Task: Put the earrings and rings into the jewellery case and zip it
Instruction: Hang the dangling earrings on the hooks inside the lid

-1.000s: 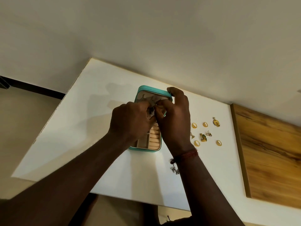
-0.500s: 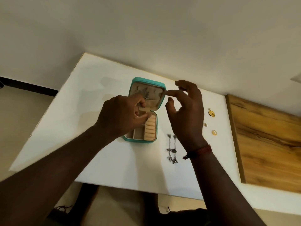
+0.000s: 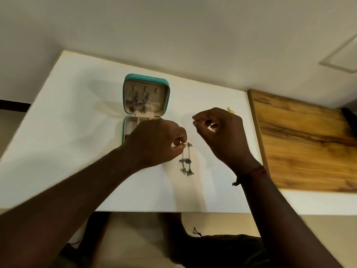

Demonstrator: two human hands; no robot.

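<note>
— Nearest us, what did our hands do?
— Our left hand [image 3: 156, 142] pinched the top of the pair of long silver dangle earrings [image 3: 186, 160] lying on the white table [image 3: 77, 151]. Our right hand [image 3: 222, 132] hovered, thumb and forefinger closed; on what, we couldn't tell.
— And beyond?
— The teal zip jewellery case [image 3: 145, 99] lay open, silver earrings hung in its lid.

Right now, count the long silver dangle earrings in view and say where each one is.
4. Two hang inside the open lid of the teal case. Two lie side by side on the white table, at the left hand fingertips: and. Hands may hide more.
</note>
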